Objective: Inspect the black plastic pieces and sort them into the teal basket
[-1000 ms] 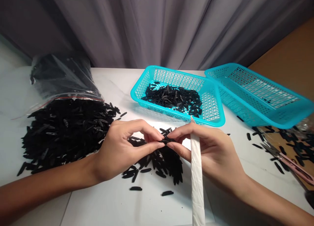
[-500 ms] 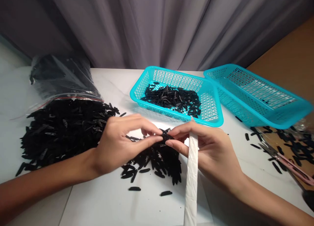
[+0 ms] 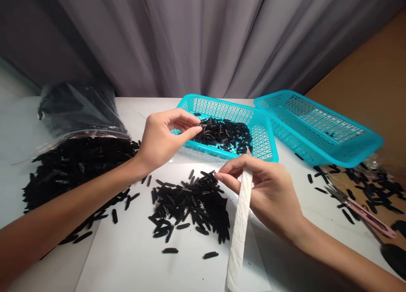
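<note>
My left hand point(image 3: 168, 135) is raised over the near-left corner of a turquoise plastic basket point(image 3: 218, 109), pinching a small black elongated piece point(image 3: 199, 125) between thumb and fingers. The basket holds a heap of similar black pieces point(image 3: 223, 134). My right hand point(image 3: 264, 190) grips a long white wrapped strip point(image 3: 241, 216), whose tip rises past my fingers towards the basket's near rim. Its fingertips are close to the top of a black pile point(image 3: 187, 205) lying on a white sheet point(image 3: 127, 258).
A larger black heap point(image 3: 76, 169) spills from a clear zip bag point(image 3: 79, 110) at left. A second turquoise basket point(image 3: 317, 125) tilts at right. Pink-handled snips point(image 3: 360, 208) and scattered pieces lie on cardboard point(image 3: 371, 186). A grey curtain hangs behind.
My hands have parted. The left hand has risen from the pile to above the basket's corner with a black piece, while the right hand stays with the strip. The view has tilted slightly down.
</note>
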A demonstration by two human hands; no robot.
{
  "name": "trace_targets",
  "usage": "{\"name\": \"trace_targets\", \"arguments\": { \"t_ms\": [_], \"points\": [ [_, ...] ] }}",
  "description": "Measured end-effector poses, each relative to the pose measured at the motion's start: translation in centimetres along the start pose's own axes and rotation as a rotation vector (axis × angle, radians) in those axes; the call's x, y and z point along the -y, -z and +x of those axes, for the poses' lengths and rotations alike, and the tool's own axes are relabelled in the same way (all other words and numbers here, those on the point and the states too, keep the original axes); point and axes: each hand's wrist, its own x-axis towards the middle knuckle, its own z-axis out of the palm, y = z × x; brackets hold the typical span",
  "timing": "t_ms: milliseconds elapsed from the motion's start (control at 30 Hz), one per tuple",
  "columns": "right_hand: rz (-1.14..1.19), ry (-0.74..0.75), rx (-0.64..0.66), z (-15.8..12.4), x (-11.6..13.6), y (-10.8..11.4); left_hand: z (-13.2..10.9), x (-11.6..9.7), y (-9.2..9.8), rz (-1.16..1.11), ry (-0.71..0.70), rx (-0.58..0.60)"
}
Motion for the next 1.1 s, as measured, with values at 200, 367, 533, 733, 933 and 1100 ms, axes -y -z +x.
{"name": "trace_targets", "arguments": {
  "t_ms": [200, 367, 533, 733, 933, 1100],
  "points": [
    [-0.249, 0.039, 0.231, 0.1, -1.1, 0.2, -1.0, -0.7, 1.1, 0.308, -0.131, 0.172],
    [-0.561, 0.111, 0.434, -0.1, -3.0, -0.9, -2.8, -2.0, 1.6, 0.515, -0.186, 0.760],
    [-0.364, 0.079, 0.444, -0.3, -3.3, -1.4, -4.0, -1.2, 0.4, 0.442, -0.045, 0.903],
    [-0.233, -0.001, 0.399, 0.0, -2.7, -0.9, -3.8, -1.2, 0.0, 0.280, 0.039, 0.859],
    [-0.207, 0.007, 0.286, 0.1, -2.0, -0.1, -3.1, -2.0, 0.3, 0.203, 0.109, 0.778],
    [-0.063, 0.014, 0.233, -0.1, -1.5, -0.1, -3.2, -2.8, 0.6, 0.192, 0.054, 0.710]
  ]
}}
